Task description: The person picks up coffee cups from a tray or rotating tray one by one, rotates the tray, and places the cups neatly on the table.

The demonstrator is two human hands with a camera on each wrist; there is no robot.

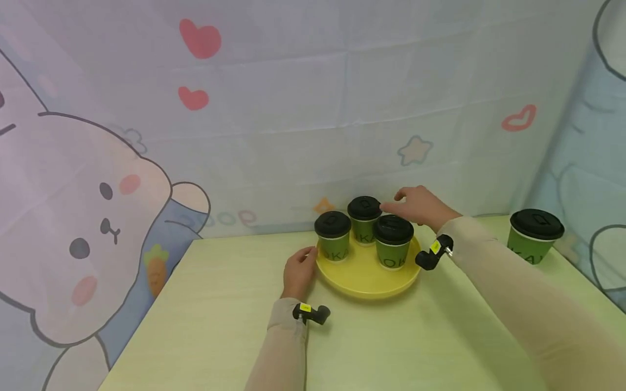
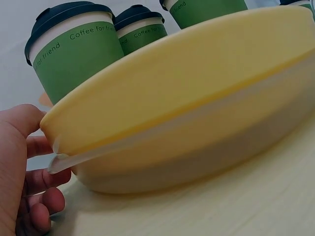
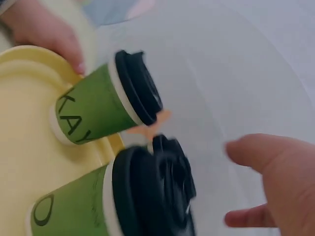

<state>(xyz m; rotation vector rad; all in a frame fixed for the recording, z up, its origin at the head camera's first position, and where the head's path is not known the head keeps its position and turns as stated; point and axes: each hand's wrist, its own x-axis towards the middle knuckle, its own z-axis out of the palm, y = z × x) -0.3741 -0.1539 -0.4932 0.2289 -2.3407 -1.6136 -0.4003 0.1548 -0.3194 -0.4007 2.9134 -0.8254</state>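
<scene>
A round yellow tray (image 1: 370,285) stands on the table and bears three green paper coffee cups with black lids: a left cup (image 1: 334,247), a back cup (image 1: 364,228) and a front right cup (image 1: 393,252). My left hand (image 1: 299,271) grips the tray's left edge; in the left wrist view its thumb lies at the rim and the other fingers curl below. Above and behind the front right cup, my right hand (image 1: 424,207) hovers with nothing in it. Its thumb and a finger (image 3: 253,216) are spread apart beside the lids in the right wrist view.
Another, larger-looking green coffee cup (image 1: 532,247) with a black lid stands on the table to the right, beyond my right forearm. A cloth backdrop (image 1: 293,136) with cartoon prints hangs along the table's back edge. Pale table surface (image 1: 220,320) extends left of the tray.
</scene>
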